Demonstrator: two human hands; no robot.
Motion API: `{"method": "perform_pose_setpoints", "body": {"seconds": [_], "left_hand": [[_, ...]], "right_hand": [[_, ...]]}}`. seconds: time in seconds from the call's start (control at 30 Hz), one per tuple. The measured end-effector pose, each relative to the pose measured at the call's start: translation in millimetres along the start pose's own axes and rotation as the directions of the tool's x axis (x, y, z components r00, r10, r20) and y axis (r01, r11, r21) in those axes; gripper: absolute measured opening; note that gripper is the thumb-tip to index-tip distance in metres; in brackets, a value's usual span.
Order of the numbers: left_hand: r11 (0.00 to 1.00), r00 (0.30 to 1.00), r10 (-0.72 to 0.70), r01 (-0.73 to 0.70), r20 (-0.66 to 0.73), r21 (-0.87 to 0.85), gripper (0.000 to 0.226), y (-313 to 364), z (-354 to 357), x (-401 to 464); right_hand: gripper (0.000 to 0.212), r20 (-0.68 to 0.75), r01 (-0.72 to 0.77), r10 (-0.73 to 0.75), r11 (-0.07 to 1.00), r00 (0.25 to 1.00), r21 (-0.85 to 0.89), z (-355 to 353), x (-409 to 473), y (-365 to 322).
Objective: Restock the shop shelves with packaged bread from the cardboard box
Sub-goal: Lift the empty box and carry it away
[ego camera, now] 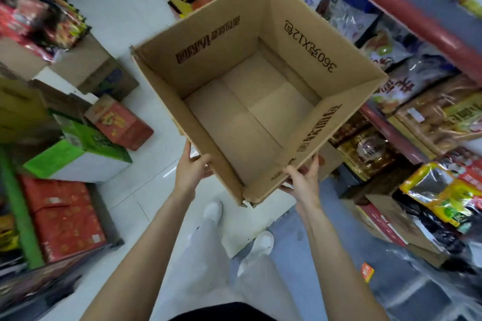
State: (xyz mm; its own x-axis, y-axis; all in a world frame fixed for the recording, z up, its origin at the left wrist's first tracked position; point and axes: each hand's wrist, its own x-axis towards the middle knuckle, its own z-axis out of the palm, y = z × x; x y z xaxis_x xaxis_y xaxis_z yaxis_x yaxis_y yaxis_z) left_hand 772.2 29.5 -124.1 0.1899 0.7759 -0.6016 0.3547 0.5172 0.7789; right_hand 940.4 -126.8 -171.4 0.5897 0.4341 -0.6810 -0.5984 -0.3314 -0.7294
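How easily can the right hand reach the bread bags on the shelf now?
Probably not at once. The right hand grips the cardboard box, as does the left hand. The bread bags lie open on its side, unobstructed, once it lets go.

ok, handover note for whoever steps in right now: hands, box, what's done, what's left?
Left hand: grips the near left wall of the cardboard box, thumb over the rim.
Right hand: grips the near right wall the same way.
Box: held up in the aisle, open top facing the camera, nothing inside, bare bottom showing.
Shelves on the right hold packaged goods.
Done: box looks emptied.
Left: probably just put the empty box away; I can't tell whether more bread needs shelving.
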Motion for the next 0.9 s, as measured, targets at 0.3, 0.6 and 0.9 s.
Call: {"method": "perform_pose_setpoints", "body": {"seconds": [0.3,0.6,0.9], "left_hand": [[0.993,0.995,0.083,-0.087,-0.048,-0.083,0.084,73.3,-85.5,99.4],[0.98,0.987,0.1,-0.12,0.126,0.16,0.088,199.6,-156.2,272.2],[0.94,0.946,0.042,-0.146,0.32,0.308,0.094,301.8,-126.6,391.1]], "right_hand": [[0.087,0.074,0.027,-0.028,0.999,0.997,0.018,142.7,43.3,-64.6],[0.092,-0.029,-0.044,0.049,0.989,0.998,0.145,306.0,100.7,-131.4],[0.09,-0.104,-0.052,0.08,0.967,0.991,0.251,371.4,169.5,-204.7]]}}
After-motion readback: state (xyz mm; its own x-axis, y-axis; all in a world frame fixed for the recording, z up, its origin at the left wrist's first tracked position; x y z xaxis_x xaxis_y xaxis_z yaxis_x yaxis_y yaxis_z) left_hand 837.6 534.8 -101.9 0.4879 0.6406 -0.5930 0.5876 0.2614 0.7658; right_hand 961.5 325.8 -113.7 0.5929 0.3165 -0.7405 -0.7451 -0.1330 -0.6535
